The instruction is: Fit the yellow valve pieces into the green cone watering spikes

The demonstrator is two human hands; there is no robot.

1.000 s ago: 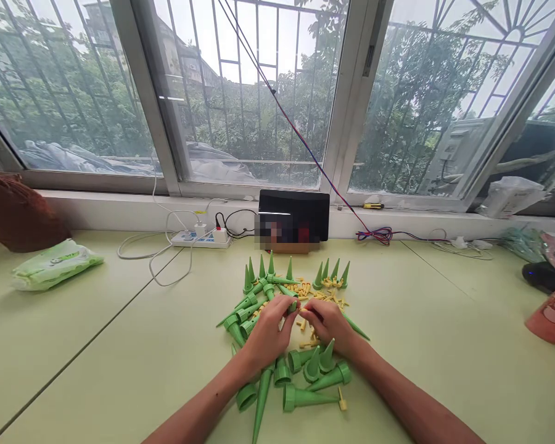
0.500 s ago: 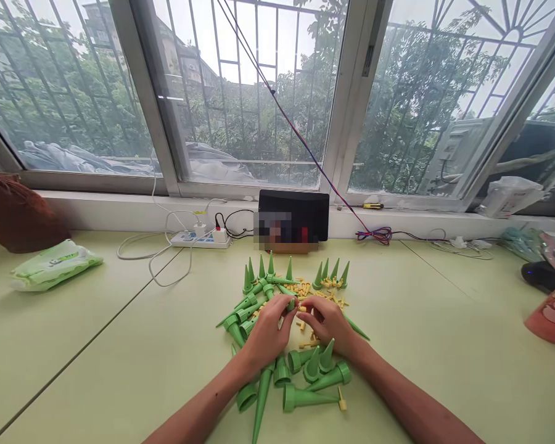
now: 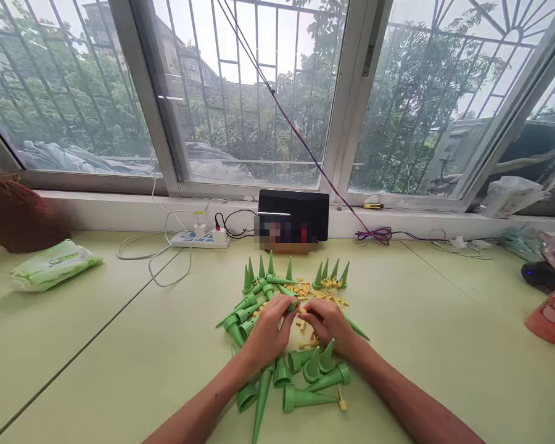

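Note:
Near the middle of the table, my left hand (image 3: 269,325) is closed on a green plastic cone (image 3: 293,304), mostly covered by the fingers. My right hand (image 3: 324,320) pinches a small yellow plug (image 3: 303,311) right beside it; whether the two touch I cannot tell. Several green spikes with wide caps (image 3: 247,301) lie to the left of my hands. Closer to me are more, among them a green spike with a yellow valve at its tip (image 3: 309,399). Loose yellow pieces (image 3: 300,287) are scattered beyond and between my hands. Small green cones (image 3: 333,273) stand upright at the back.
A black tablet (image 3: 293,216) leans by the window sill, with a white power strip (image 3: 202,239) and cables to its left. A wipes packet (image 3: 57,265) lies far left. At the right edge are a red cup (image 3: 552,311) and a black mouse (image 3: 542,275).
Very little differs. The fingers of both hands have shifted slightly around the green cone and the yellow plug; the pieces on the table have stayed in place.

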